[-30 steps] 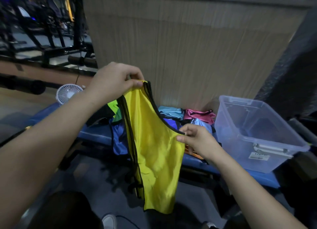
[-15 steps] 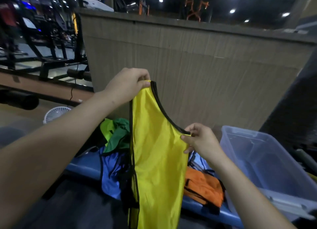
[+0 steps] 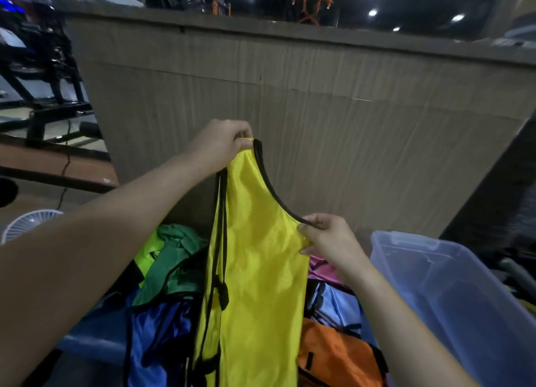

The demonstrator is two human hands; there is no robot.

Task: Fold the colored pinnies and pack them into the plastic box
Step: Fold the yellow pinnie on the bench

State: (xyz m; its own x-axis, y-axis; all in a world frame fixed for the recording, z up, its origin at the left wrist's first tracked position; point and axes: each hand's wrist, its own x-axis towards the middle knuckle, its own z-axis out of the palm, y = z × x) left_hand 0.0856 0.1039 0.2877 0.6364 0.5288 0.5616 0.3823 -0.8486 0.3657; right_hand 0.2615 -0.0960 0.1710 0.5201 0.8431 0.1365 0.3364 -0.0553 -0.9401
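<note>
1. Head view, hands: two hands in view. The left hand [image 3: 222, 144] is raised, its fingers [image 3: 245, 135] curled and pinching the top of one shoulder strap of the yellow pinny [image 3: 255, 270]. The right hand [image 3: 327, 237] sits lower and to the right, its fingers pinching the black-trimmed edge of the same garment where the neckline curve ends.

2. Head view, held item: one yellow pinny, hanging upright between the two hands, clear of the pile below. Black binding runs along the neckline and down the left edge. Its lower hem runs out of the picture.

3. Head view, pile: loose pinnies lie heaped beneath and behind the yellow one. Counted by colour: one dark green pinny [image 3: 171, 264], one lime pinny [image 3: 145, 254] partly under the green, one royal blue pinny [image 3: 158, 337], one pink pinny [image 3: 322, 270], one light blue pinny [image 3: 338, 301], one orange pinny [image 3: 333, 354]. Six colours visible; whether any colour holds more than one garment cannot be told. They rest on a blue surface [image 3: 95, 337], only partly visible.

4. Head view, container: one clear plastic box [image 3: 452, 288], lid off, stands just right of the pile. No pinny can be made out inside it.

5. Head view, surroundings: one tall wood-grain partition [image 3: 319, 111] stands behind the pile. One white fan [image 3: 26, 224] sits low at the left edge. Dark gym equipment [image 3: 37, 61] stands at far left.
</note>
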